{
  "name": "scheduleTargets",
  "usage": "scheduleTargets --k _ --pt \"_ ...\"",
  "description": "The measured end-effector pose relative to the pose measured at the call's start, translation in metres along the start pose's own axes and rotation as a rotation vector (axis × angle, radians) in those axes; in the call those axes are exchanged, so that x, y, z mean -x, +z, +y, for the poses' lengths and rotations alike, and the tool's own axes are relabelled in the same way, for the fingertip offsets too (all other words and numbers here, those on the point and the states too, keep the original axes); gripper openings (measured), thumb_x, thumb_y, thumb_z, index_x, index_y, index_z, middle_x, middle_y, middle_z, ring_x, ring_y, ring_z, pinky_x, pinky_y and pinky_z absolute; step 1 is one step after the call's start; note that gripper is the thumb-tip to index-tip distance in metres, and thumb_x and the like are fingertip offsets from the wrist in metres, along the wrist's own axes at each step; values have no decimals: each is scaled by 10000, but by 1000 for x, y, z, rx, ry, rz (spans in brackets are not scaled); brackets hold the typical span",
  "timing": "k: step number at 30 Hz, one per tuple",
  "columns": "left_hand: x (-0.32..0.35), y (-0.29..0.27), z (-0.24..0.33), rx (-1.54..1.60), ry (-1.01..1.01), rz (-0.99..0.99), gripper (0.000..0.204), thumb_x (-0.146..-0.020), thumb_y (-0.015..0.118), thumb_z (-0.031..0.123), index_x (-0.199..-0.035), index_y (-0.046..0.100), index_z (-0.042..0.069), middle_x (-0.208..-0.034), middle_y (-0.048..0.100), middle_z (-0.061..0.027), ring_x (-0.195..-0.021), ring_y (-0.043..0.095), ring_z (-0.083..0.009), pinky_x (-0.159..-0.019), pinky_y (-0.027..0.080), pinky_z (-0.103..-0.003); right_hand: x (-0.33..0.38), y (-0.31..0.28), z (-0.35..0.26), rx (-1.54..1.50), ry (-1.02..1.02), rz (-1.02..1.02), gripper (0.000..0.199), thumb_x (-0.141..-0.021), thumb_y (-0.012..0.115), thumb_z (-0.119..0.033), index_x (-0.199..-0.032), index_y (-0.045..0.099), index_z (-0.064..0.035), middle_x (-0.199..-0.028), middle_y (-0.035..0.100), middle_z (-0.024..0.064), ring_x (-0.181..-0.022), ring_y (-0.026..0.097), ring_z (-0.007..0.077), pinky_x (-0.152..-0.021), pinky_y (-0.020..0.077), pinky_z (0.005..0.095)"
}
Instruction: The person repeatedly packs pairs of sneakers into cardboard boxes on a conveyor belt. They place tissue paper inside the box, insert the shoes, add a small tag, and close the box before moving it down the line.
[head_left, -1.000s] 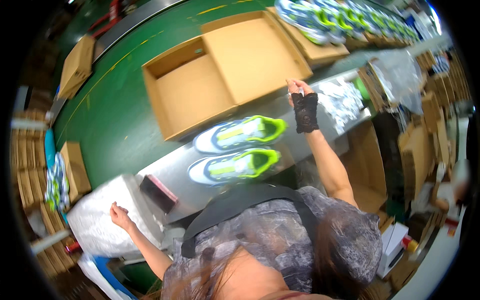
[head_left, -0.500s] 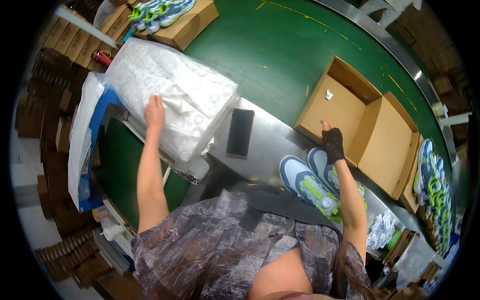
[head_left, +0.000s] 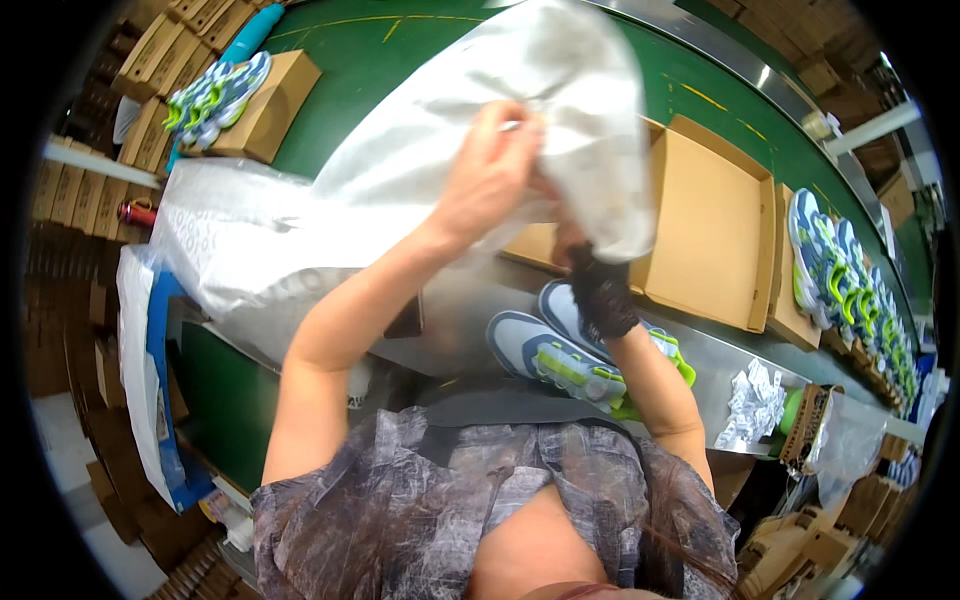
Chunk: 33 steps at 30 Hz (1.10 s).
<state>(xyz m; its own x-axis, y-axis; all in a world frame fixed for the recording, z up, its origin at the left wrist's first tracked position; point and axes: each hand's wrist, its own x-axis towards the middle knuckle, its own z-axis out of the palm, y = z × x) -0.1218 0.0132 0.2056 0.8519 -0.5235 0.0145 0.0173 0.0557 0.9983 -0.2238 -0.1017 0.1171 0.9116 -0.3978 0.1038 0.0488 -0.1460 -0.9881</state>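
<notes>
The left hand point(head_left: 488, 170), fingers closed, pinches the white paper point(head_left: 590, 100), which an uneven tug could tear, while the right hand point(head_left: 572, 245) is partly hidden, its grip impossible to tell.

We can reach into the right half of the box point(head_left: 708, 230); a paper sheet point(head_left: 590, 85) blocks most of its left, two shoes point(head_left: 548, 352) stand before it, a shoe row point(head_left: 848, 272) right.
</notes>
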Motion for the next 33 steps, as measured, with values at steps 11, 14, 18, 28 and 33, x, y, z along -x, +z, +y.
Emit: scheduleTargets --k 11,14,18,28,33 --pt "-7 4 -123 -1461 455 -302 526 -772 555 448 -1145 514 80 -1307 334 -187 -1248 238 -358 -922 174 -636 17 -315 111 -390 -104 1355 144 -771 605 -218 -840 574 -95 -709 559 12 -462 462 127 -412 408 250" --pt "-21 -50 -164 -1617 478 -156 531 -769 543 471 -1175 509 130 -1338 304 -170 -1266 210 -351 -911 131 -679 60 -393 159 -429 32 1506 193 -748 614 -225 -844 554 -69 -712 555 40 -483 475 157 -400 387 256" --pt "-41 -88 -170 -1591 221 235 715 -723 553 553 -1246 424 83 -1316 326 -199 -1263 221 -341 -935 134 -648 108 -414 176 -351 188 1627 289 -738 640 -286 -857 534 -46 -686 514 51 -522 473 164 -424 386 245" --pt "-46 -112 -183 -48 -626 -143 325 -803 612 234 -998 569 -22 -910 614 -77 -777 586 -137 -686 474 -260 176 -168 19 1036 105 95 222 -671 653 -250 -753 575 -59 -765 548 102 -752 539 245 -664 440 352" --pt "-59 -102 -215 -480 -96 -47 221 -818 595 203 -908 600 1 -771 621 -32 -679 553 -82 -587 453 -251 180 -97 30 1059 -349 -399 300 -643 646 -323 -761 614 -49 -685 590 87 -674 577 245 -626 444 346"
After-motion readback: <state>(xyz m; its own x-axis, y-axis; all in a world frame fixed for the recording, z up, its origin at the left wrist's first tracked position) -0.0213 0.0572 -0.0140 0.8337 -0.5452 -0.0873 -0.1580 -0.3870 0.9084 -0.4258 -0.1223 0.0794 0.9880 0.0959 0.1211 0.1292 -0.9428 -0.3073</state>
